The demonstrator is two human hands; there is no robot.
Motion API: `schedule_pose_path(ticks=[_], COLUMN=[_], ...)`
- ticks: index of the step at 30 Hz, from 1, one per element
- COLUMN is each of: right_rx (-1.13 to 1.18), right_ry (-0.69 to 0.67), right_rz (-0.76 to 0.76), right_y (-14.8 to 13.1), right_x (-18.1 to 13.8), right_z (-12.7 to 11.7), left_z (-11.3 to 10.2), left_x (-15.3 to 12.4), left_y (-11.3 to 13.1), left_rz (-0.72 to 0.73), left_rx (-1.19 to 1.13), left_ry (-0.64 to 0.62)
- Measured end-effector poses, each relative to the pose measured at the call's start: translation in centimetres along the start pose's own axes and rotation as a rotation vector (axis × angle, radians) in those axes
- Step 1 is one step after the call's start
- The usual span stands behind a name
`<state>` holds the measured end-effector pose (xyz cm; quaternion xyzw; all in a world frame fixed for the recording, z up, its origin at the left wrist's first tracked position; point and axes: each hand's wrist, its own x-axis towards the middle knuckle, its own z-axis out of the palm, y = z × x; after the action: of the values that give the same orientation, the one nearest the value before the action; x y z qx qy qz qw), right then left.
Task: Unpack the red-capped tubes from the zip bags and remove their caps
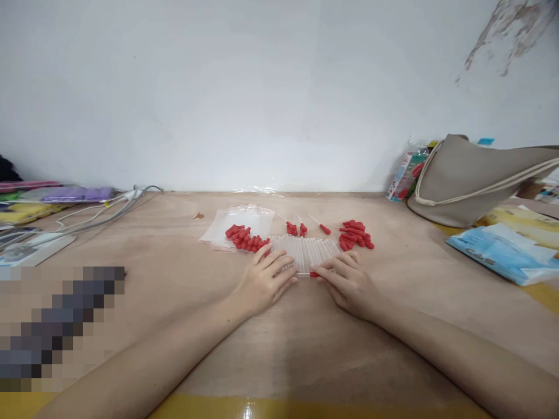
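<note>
My left hand (pixel 266 282) is closed around one end of a clear thin tube (pixel 303 274) lying crosswise, low over the table. My right hand (pixel 349 282) pinches a red rubber bulb (pixel 313 274) at the tube's other end; whether the tube is inside the bulb I cannot tell. Just beyond my fingers lies a row of clear tubes (pixel 305 250), side by side. Red bulbs (pixel 247 238) are heaped to the left of the row, and another heap of red bulbs (pixel 356 234) lies to the right. Behind the row lie several droppers (pixel 324 228), red bulbs on clear tubes.
Clear plastic bags (pixel 218 227) lie under the left heap. Cables (pixel 126 203) and a white power strip (pixel 39 247) are at the left. At the right stand a grey bag (pixel 471 180) and a blue tissue pack (pixel 489 250). A white wall (pixel 271 99) rises behind.
</note>
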<state>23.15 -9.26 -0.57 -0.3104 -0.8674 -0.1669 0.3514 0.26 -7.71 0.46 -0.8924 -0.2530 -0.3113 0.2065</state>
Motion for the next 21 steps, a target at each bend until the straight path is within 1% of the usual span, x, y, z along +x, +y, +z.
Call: schedule_pose_path(ticks=[2, 6, 13, 17, 21], right_rx=[0.012, 0.004, 0.051, 0.083, 0.108], right_ry=[0.001, -0.011, 0.021, 0.02, -0.014], right_rz=[0.009, 0.037, -0.059, -0.107, -0.112], right_y=[-0.2, -0.6, -0.7, -0.6, -0.8], right_x=[0.2, 0.9, 0.9, 0.6, 0.5], right_z=[0.3, 0.8, 1.7, 1.5, 1.2], left_z=[0.2, 0.4, 0.5, 0.2, -0.1], left_x=[0.0, 0.1, 0.2, 0.0, -0.1], left_y=[0.1, 0.2, 0.7, 0.7, 0.8], left_rz=[0.004, 0.018, 0.047, 0.045, 0.054], left_rx=[-0.008, -0.025, -0.095, -0.118, -0.131], left_ry=[-0.003, 0.036, 0.026, 0.006, 0.009])
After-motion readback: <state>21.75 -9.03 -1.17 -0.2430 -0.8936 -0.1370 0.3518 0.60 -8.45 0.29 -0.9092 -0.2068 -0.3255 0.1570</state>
